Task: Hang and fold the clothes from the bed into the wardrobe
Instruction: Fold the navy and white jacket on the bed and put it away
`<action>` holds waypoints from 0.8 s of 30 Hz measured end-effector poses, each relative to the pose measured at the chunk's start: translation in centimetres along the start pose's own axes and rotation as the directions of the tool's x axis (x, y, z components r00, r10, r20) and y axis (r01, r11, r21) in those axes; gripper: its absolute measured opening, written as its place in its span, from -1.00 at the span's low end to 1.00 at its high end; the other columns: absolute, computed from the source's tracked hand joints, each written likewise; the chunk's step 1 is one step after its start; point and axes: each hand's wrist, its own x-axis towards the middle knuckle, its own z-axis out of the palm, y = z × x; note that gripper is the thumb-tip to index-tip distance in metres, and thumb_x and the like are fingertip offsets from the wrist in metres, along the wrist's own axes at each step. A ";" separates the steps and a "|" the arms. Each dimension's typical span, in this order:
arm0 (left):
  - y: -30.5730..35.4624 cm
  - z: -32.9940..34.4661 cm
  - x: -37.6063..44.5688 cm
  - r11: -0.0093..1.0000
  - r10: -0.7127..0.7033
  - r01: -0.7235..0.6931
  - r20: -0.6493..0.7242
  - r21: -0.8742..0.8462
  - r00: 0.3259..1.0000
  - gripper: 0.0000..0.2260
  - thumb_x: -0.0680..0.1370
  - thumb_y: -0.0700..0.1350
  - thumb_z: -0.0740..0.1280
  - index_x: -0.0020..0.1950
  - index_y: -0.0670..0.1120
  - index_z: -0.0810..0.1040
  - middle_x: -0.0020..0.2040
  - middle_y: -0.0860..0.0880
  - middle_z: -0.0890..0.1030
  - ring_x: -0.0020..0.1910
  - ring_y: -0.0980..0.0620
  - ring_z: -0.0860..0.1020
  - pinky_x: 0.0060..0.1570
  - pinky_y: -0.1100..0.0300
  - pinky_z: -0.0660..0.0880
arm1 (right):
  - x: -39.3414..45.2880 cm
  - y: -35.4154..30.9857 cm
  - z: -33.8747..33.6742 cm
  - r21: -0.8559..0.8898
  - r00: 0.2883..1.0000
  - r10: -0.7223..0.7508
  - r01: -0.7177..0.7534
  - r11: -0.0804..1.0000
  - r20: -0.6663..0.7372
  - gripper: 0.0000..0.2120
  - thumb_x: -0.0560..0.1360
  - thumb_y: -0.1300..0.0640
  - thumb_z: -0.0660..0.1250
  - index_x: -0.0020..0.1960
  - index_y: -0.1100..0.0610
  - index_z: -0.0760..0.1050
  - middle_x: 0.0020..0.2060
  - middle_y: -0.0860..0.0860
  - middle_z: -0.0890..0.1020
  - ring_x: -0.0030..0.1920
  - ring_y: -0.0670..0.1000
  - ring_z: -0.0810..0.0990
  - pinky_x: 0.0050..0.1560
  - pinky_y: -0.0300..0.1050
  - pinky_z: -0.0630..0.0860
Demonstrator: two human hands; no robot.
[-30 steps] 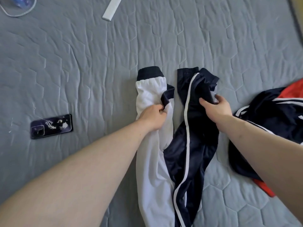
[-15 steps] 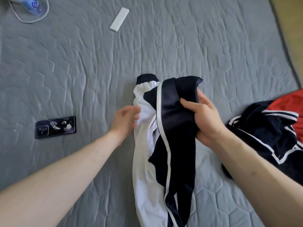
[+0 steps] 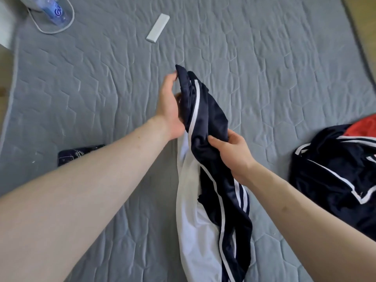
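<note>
I see the left hand (image 3: 169,102) up at the top end of the navy-and-white striped track garment (image 3: 205,123), fingers wrapped behind the cloth, gripping it. Right hand (image 3: 232,153) pinches the navy fabric lower down, thumb on top. Garment is lifted at its top end over the grey quilted bed (image 3: 264,68); whether its lower end touches the bed, I can't tell. Second navy-and-red garment pile (image 3: 335,169) lies right. Dark phone (image 3: 69,155) left, white flat bar (image 3: 157,28) and clear plastic bottle (image 3: 55,11) further up.
</note>
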 end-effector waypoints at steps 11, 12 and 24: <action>-4.9 -4.2 1.2 0.842 -0.132 0.230 -0.226 0.489 0.965 -0.50 0.57 0.42 0.18 0.30 0.09 0.47 0.18 0.06 0.58 0.22 -0.04 0.55 0.37 -0.04 0.44 | -0.4 5.3 0.4 -0.579 0.978 0.095 -0.186 0.794 -0.184 -0.43 0.28 -0.47 0.36 0.18 -0.22 0.43 0.06 -0.25 0.60 0.18 0.00 0.59 0.33 0.12 0.46; -6.2 -5.1 0.8 0.811 -0.132 0.235 -0.224 0.536 0.966 -0.57 0.53 0.37 0.30 0.21 0.08 0.51 0.17 0.06 0.59 0.15 -0.01 0.57 0.27 -0.01 0.51 | -1.1 6.1 0.1 -0.606 0.971 0.066 -0.197 0.771 -0.231 -0.36 0.25 -0.46 0.37 0.23 -0.20 0.41 0.12 -0.23 0.58 0.23 0.00 0.55 0.35 0.14 0.42; -13.1 -5.7 0.3 0.741 0.004 0.146 -0.223 0.655 0.975 -0.45 0.43 0.10 0.58 0.34 -0.04 0.55 0.13 0.08 0.67 0.10 0.12 0.62 -0.02 0.31 0.46 | -4.8 10.2 -4.0 -0.190 0.909 0.348 -0.392 0.900 -0.228 -0.91 0.45 0.25 0.31 -0.20 0.18 0.41 -0.36 0.07 0.46 -0.32 0.07 0.44 -0.27 -0.05 0.40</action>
